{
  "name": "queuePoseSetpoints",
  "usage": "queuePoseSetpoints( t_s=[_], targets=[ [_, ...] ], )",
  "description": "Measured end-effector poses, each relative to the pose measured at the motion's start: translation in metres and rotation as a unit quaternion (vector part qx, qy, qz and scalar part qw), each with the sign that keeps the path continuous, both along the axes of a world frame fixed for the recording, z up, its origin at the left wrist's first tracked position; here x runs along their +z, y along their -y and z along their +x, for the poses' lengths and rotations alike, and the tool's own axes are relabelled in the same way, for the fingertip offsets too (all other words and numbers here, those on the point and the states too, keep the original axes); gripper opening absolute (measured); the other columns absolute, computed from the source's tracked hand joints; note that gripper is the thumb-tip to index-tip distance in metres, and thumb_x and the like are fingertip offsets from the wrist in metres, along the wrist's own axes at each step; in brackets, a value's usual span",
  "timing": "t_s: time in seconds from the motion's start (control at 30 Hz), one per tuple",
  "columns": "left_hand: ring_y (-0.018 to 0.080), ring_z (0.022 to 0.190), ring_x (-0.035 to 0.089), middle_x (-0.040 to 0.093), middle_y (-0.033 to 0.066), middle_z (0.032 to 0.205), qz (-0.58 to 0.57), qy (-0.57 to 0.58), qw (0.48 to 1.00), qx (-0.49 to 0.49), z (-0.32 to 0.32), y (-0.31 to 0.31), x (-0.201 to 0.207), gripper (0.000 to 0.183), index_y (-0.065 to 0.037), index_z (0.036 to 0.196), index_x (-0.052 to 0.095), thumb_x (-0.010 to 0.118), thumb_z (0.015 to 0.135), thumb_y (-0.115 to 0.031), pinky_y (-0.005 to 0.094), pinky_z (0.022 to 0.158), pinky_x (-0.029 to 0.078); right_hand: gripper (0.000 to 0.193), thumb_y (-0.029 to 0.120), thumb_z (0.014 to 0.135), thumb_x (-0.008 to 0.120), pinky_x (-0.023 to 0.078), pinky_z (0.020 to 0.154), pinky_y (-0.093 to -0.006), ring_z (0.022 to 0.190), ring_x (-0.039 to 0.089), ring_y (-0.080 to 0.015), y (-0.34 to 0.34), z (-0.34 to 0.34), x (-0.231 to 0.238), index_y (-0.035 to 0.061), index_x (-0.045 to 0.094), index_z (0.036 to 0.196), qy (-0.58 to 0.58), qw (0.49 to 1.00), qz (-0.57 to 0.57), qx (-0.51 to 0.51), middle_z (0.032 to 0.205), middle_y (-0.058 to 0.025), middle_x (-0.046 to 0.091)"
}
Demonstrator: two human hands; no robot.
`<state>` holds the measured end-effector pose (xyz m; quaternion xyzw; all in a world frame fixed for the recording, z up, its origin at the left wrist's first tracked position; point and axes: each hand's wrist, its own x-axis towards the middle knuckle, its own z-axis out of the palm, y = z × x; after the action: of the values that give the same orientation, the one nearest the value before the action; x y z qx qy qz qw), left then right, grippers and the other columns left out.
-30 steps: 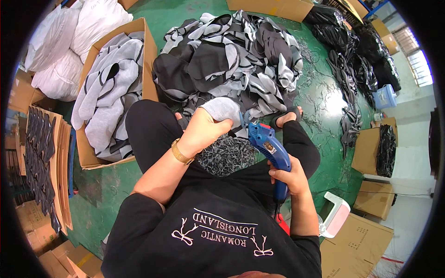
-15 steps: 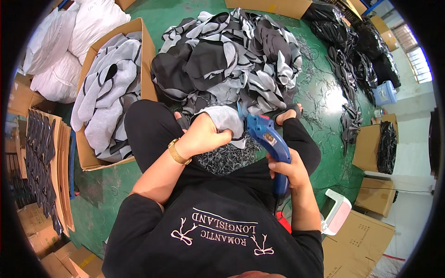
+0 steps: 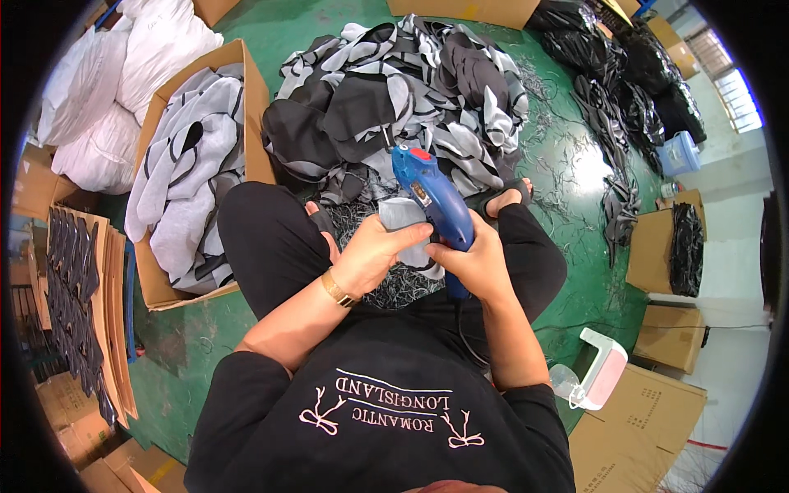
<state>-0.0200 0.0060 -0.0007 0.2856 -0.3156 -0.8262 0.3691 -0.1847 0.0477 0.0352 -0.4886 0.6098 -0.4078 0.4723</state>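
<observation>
My right hand (image 3: 481, 261) is wrapped round the blue body of a pair of electric scissors (image 3: 440, 199), whose small metal blades point away from me toward the fabric heap. A cord hangs from the handle's near end. Between the thumb and fingers of my left hand (image 3: 370, 253) is a grey fabric piece (image 3: 401, 213), just left of the scissors' body. The right thumb reaches close to the cloth; I cannot tell whether it touches. Beneath both hands, between my legs, lie thin fabric trimmings (image 3: 403, 287).
Ahead is a large heap of grey and black fabric pieces (image 3: 362, 111). An open cardboard box (image 3: 256, 123) with more pieces stands at left, near white sacks (image 3: 103, 144). Black bags (image 3: 641, 62) line the far right. A white and pink appliance (image 3: 604, 374) stands near my right elbow.
The scissors have moved left and turned more toward the far left, their blades now off the cloth. Both hands have come together, and the fabric piece is turned and folded in the left hand.
</observation>
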Motion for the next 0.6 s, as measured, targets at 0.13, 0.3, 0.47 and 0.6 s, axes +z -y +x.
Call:
queuePoseSetpoints(
  t_s=[0.13, 0.3, 0.47, 0.6],
  targets=[
    [0.0153, 0.094, 0.064, 0.066, 0.0067, 0.106, 0.065, -0.041, 0.997, -0.008, 0.005, 0.007, -0.005, 0.028, -0.001, 0.112, 0.061, 0.067, 0.085, -0.008, 0.0300, 0.082, 0.051, 0.035, 0.006, 0.069, 0.072, 0.048, 0.062, -0.0267, 0.068, 0.057, -0.0123, -0.006, -0.016, -0.010, -0.0002, 0.057, 0.100, 0.193, 0.980, 0.048, -0.001, 0.079, -0.0032, 0.058],
    [0.0176, 0.096, 0.064, 0.066, 0.0068, 0.108, 0.098, -0.129, 0.987, -0.004, 0.014, 0.017, -0.004, 0.025, -0.001, 0.112, 0.061, 0.063, 0.088, -0.006, 0.0331, 0.084, 0.052, 0.043, 0.028, 0.061, 0.072, 0.044, 0.053, -0.0276, 0.056, 0.049, -0.0157, -0.037, -0.048, -0.021, -0.0007, 0.053, 0.088, 0.293, 0.950, 0.103, 0.031, 0.063, -0.0048, 0.047],
    [0.0200, 0.103, 0.062, 0.063, 0.0088, 0.114, 0.097, -0.136, 0.985, -0.038, 0.021, 0.025, -0.011, 0.031, 0.000, 0.120, 0.055, 0.060, 0.089, -0.006, 0.0352, 0.091, 0.049, 0.038, 0.019, 0.059, 0.073, 0.042, 0.048, -0.0283, 0.051, 0.051, -0.0180, -0.066, -0.062, -0.042, -0.0012, 0.055, 0.085, 0.390, 0.896, 0.194, 0.089, 0.062, -0.0082, 0.050],
    [0.0163, 0.095, 0.064, 0.066, 0.0048, 0.105, 0.088, -0.126, 0.987, -0.038, 0.018, 0.024, -0.002, 0.027, -0.004, 0.113, 0.061, 0.065, 0.087, -0.008, 0.0336, 0.083, 0.051, 0.037, 0.016, 0.058, 0.072, 0.043, 0.048, -0.0285, 0.050, 0.050, -0.0181, -0.073, -0.059, -0.047, -0.0020, 0.055, 0.085, 0.410, 0.877, 0.225, 0.108, 0.062, -0.0086, 0.051]
  ],
)
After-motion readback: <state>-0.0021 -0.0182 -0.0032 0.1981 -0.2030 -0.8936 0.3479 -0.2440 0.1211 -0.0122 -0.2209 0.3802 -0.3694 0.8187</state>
